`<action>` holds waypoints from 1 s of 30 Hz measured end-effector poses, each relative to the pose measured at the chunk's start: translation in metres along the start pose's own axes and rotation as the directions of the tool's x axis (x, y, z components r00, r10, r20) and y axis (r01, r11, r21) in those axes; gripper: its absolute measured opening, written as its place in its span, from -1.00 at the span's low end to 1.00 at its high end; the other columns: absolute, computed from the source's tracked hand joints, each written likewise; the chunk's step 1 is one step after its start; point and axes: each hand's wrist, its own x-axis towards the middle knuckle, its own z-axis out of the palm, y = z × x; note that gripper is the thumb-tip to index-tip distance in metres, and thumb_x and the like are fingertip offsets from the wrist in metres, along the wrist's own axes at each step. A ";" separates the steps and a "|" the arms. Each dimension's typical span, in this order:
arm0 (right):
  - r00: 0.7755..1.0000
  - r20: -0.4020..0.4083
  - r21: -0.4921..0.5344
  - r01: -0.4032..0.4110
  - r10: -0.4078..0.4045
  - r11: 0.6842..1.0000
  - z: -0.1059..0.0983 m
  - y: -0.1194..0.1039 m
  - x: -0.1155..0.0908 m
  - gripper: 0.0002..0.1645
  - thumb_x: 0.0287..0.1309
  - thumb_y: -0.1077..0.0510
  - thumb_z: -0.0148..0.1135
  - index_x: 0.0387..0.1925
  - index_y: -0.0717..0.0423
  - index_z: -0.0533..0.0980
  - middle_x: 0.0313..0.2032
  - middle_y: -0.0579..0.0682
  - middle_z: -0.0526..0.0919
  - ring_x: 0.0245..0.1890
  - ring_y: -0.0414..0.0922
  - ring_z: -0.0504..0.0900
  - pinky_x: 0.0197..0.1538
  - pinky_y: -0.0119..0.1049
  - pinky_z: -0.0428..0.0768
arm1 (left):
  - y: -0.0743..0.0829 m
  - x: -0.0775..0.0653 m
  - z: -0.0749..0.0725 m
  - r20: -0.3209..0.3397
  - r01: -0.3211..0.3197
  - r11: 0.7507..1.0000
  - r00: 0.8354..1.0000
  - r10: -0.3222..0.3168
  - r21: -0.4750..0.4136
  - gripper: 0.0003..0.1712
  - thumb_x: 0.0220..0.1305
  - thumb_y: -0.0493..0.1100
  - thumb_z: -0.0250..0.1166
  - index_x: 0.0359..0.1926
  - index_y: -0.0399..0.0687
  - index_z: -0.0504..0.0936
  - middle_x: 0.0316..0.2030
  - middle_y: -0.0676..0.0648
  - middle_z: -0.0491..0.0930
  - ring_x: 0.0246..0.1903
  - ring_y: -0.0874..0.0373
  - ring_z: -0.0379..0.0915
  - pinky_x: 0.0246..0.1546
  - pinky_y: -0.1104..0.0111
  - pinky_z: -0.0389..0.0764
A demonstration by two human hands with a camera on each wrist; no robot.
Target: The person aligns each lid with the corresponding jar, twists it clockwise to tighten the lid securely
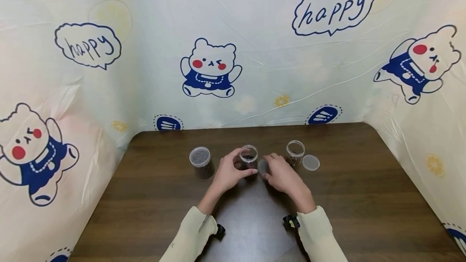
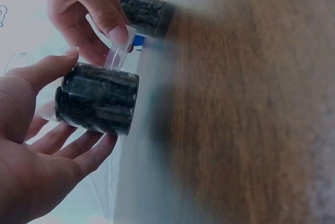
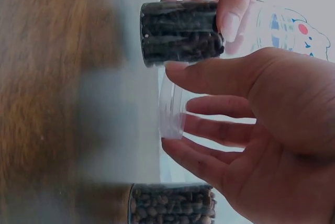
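My left hand grips a clear jar at the middle of the table, thumb on the near side and fingers around the back. Dark, bean-like pieces fill the lower part of this jar, and its top is uncovered. Just to its right, my right hand pinches a clear round lid by its edge between thumb and fingers. The lid is tilted on its side, close beside the jar. In the left wrist view, the right thumb lies over the lid's rim.
A lidded jar with dark contents stands to the left. On the right is an uncovered jar of brown beans, partly behind the right hand, with another lid flat on the table next to it. A printed cloth surrounds the table.
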 end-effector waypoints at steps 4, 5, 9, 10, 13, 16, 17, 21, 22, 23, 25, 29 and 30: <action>0.999 0.021 0.020 0.025 -0.026 0.999 -0.002 -0.001 -0.002 -0.36 0.28 0.21 0.44 0.32 0.36 0.48 0.27 0.29 0.58 0.27 0.21 0.59 0.30 0.11 0.58 | -0.001 -0.006 -0.001 0.003 -0.001 1.000 1.000 0.001 -0.019 -0.27 0.11 -0.15 0.65 0.31 0.14 0.59 0.15 -0.04 0.72 0.12 0.04 0.72 0.14 0.12 0.72; 0.999 0.026 0.022 0.033 -0.034 0.999 -0.003 -0.001 -0.003 -0.36 0.27 0.21 0.44 0.32 0.36 0.49 0.26 0.28 0.59 0.26 0.20 0.59 0.30 0.10 0.59 | -0.001 -0.008 -0.001 0.004 -0.002 1.000 1.000 0.002 -0.022 -0.27 0.11 -0.14 0.65 0.30 0.15 0.59 0.15 -0.04 0.73 0.12 0.03 0.72 0.14 0.12 0.72; 0.996 0.045 0.012 0.070 -0.071 0.997 -0.005 -0.004 -0.009 -0.36 0.25 0.22 0.46 0.31 0.36 0.50 0.23 0.25 0.61 0.21 0.16 0.62 0.25 0.07 0.61 | 0.000 -0.017 -0.002 0.016 -0.005 1.000 1.000 0.005 -0.016 -0.27 0.11 -0.13 0.66 0.30 0.16 0.59 0.14 -0.05 0.73 0.11 0.02 0.73 0.13 0.09 0.72; 0.996 0.050 0.008 0.079 -0.079 0.997 -0.006 -0.004 -0.011 -0.36 0.25 0.22 0.46 0.30 0.36 0.50 0.21 0.25 0.62 0.19 0.15 0.63 0.23 0.06 0.62 | 0.000 -0.019 -0.002 0.022 -0.004 1.000 1.000 0.005 -0.014 -0.27 0.11 -0.13 0.66 0.31 0.15 0.59 0.14 -0.06 0.73 0.11 0.01 0.72 0.13 0.08 0.72; 0.993 0.068 -0.008 0.097 -0.096 0.995 -0.007 -0.006 -0.018 -0.36 0.23 0.22 0.48 0.29 0.37 0.51 0.14 0.22 0.63 0.13 0.11 0.64 0.17 0.03 0.64 | 0.002 -0.027 -0.002 0.042 -0.004 1.000 0.999 0.004 -0.004 -0.26 0.11 -0.12 0.66 0.31 0.12 0.58 0.15 -0.06 0.73 0.12 -0.01 0.72 0.12 0.07 0.72; 0.991 0.086 -0.028 0.102 -0.100 0.994 -0.008 -0.007 -0.024 -0.36 0.21 0.21 0.50 0.27 0.35 0.52 0.09 0.18 0.64 0.06 0.05 0.65 0.11 -0.01 0.65 | 0.004 -0.032 -0.001 0.070 -0.014 1.000 0.997 0.014 0.009 -0.25 0.12 -0.11 0.65 0.32 0.04 0.57 0.16 -0.06 0.71 0.12 0.01 0.73 0.11 0.12 0.73; 0.991 0.092 -0.033 0.101 -0.098 0.994 -0.008 -0.008 -0.027 -0.36 0.21 0.20 0.51 0.27 0.34 0.52 0.09 0.17 0.64 0.04 0.03 0.65 0.10 -0.03 0.65 | 0.005 -0.034 -0.001 0.078 -0.025 1.000 0.997 0.024 0.014 -0.25 0.12 -0.11 0.65 0.32 0.02 0.57 0.16 -0.07 0.71 0.12 0.01 0.73 0.10 0.14 0.73; 0.989 0.122 -0.042 0.093 -0.087 0.995 -0.007 -0.008 -0.035 -0.36 0.23 0.17 0.51 0.28 0.31 0.52 0.11 0.15 0.64 0.06 0.01 0.65 0.12 -0.03 0.65 | 0.007 -0.040 0.001 0.092 -0.039 0.999 0.995 0.035 0.033 -0.26 0.10 -0.12 0.66 0.31 0.02 0.57 0.14 -0.03 0.72 0.07 0.10 0.74 0.06 0.30 0.74; 0.988 0.129 -0.042 0.093 -0.087 0.995 -0.007 -0.007 -0.037 -0.36 0.23 0.17 0.51 0.28 0.31 0.52 0.11 0.16 0.64 0.07 0.02 0.65 0.14 -0.02 0.65 | 0.007 -0.042 0.002 0.094 -0.038 0.999 0.995 0.034 0.035 -0.26 0.10 -0.13 0.66 0.30 0.04 0.57 0.13 -0.01 0.72 0.06 0.13 0.74 0.05 0.32 0.73; 0.987 0.136 -0.041 0.094 -0.088 0.995 -0.007 -0.007 -0.038 -0.36 0.24 0.17 0.50 0.29 0.31 0.52 0.12 0.16 0.64 0.08 0.03 0.65 0.15 -0.01 0.65 | 0.007 -0.044 0.002 0.096 -0.036 0.999 0.995 0.032 0.038 -0.26 0.09 -0.13 0.67 0.29 0.06 0.57 0.13 0.00 0.73 0.05 0.14 0.74 0.04 0.34 0.73; 0.985 0.146 -0.045 0.100 -0.093 0.994 -0.005 -0.006 -0.042 -0.35 0.23 0.17 0.51 0.28 0.31 0.52 0.12 0.16 0.64 0.09 0.05 0.66 0.16 0.01 0.65 | 0.008 -0.047 0.003 0.104 -0.030 0.999 0.994 0.025 0.044 -0.26 0.08 -0.15 0.67 0.28 0.05 0.58 0.13 0.00 0.73 0.05 0.15 0.74 0.04 0.36 0.73; 0.982 0.144 -0.060 0.130 -0.120 0.990 -0.002 -0.003 -0.047 -0.35 0.19 0.18 0.53 0.25 0.31 0.53 0.09 0.14 0.65 0.04 0.05 0.69 0.13 0.03 0.67 | 0.009 -0.053 0.003 0.117 -0.038 0.996 0.993 0.029 0.077 -0.27 0.08 -0.15 0.67 0.27 -0.02 0.57 0.15 -0.07 0.73 0.09 0.08 0.74 0.06 0.34 0.73; 0.982 0.141 -0.064 0.138 -0.128 0.988 -0.002 -0.002 -0.048 -0.36 0.18 0.18 0.54 0.25 0.31 0.53 0.08 0.14 0.65 0.04 0.05 0.70 0.13 0.03 0.67 | 0.009 -0.054 0.003 0.118 -0.036 0.996 0.993 0.025 0.084 -0.26 0.08 -0.14 0.67 0.27 -0.03 0.57 0.16 -0.08 0.73 0.09 0.07 0.74 0.07 0.34 0.73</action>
